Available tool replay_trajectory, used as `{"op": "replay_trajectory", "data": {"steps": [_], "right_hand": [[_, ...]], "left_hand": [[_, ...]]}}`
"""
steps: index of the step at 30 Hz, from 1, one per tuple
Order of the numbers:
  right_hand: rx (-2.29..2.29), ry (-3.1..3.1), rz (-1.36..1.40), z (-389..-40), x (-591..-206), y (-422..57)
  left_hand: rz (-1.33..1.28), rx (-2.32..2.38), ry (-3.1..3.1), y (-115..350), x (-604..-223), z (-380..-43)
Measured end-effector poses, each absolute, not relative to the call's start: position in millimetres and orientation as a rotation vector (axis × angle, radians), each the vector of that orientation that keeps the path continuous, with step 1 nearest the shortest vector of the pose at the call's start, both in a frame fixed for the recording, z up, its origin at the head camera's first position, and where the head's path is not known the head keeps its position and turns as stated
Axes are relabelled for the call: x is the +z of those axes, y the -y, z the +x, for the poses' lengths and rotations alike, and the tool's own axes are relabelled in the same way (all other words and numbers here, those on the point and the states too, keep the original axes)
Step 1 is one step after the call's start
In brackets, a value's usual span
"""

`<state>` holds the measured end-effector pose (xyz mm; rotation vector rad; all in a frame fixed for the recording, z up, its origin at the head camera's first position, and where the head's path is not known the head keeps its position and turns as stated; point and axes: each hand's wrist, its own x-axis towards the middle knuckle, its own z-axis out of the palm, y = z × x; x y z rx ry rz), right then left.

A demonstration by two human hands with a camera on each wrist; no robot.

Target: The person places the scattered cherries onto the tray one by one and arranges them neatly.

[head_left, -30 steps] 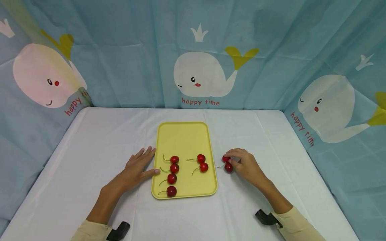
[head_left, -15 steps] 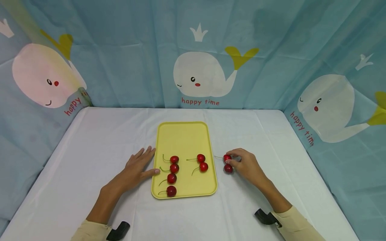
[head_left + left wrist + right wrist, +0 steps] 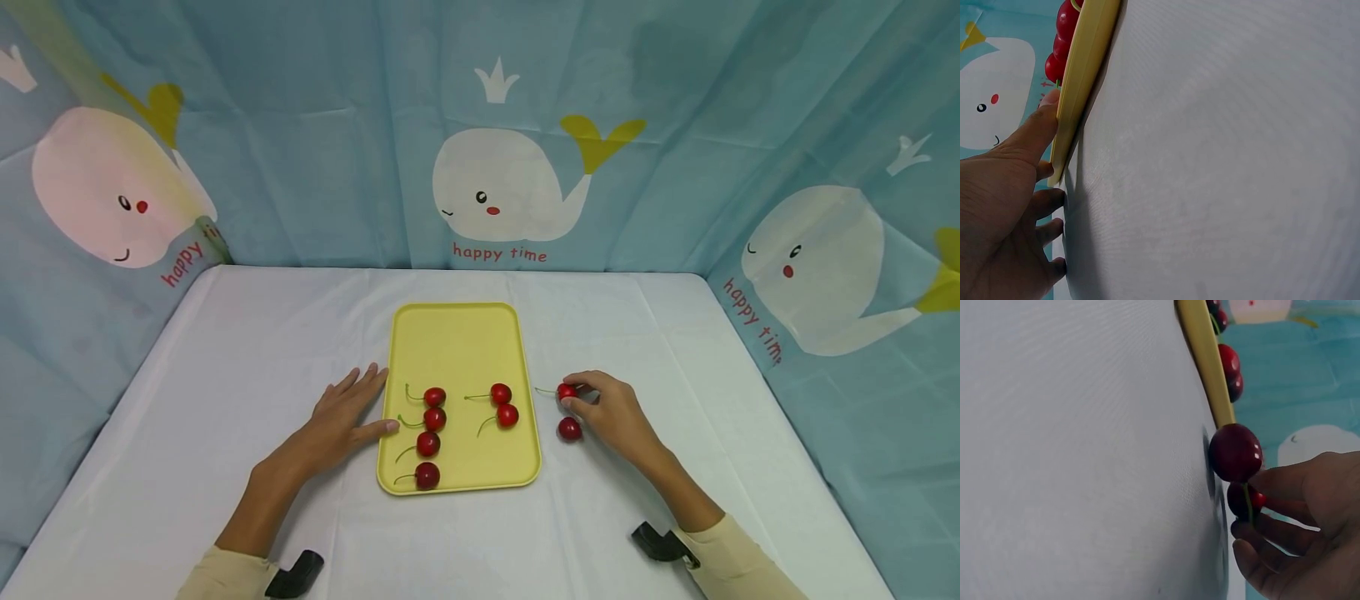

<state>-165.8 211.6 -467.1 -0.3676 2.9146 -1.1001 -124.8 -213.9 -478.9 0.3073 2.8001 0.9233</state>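
My right hand [image 3: 611, 412] pinches a red cherry [image 3: 566, 391] between thumb and fingers, just right of the yellow tray [image 3: 465, 342]. The cherry's green stem points left toward the tray. Slightly nearer me, a darker cherry [image 3: 569, 429] lies on the white cloth; in the right wrist view this dark cherry [image 3: 1235, 453] is in front of the pinched one [image 3: 1238, 499]. Spread flat, my left hand [image 3: 337, 425] rests at the tray's left side, thumb on its rim. In the left wrist view the left thumb [image 3: 1038, 125] touches the tray's edge [image 3: 1082, 75].
On the tray, several stemmed cherries [image 3: 427, 444] form a column at the left, and two more cherries [image 3: 507, 416] sit at the right. White cloth [image 3: 285, 333] covers the table. A blue curtain [image 3: 315, 167] with whale prints hangs around its far sides.
The pinched cherry has turned so its stem points left. The darker cherry has shifted toward me, leaving a gap between them. My left hand and the tray stay put.
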Motion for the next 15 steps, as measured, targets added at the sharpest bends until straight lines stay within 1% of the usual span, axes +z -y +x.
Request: {"op": "replay_trajectory", "data": {"steps": [15], "right_hand": [[-1.187, -2.957, -0.437, -158.4, -465.8, -212.6]], "left_hand": [[0.306, 0.907, -2.803, 213.7, -477.8, -125.5]]}}
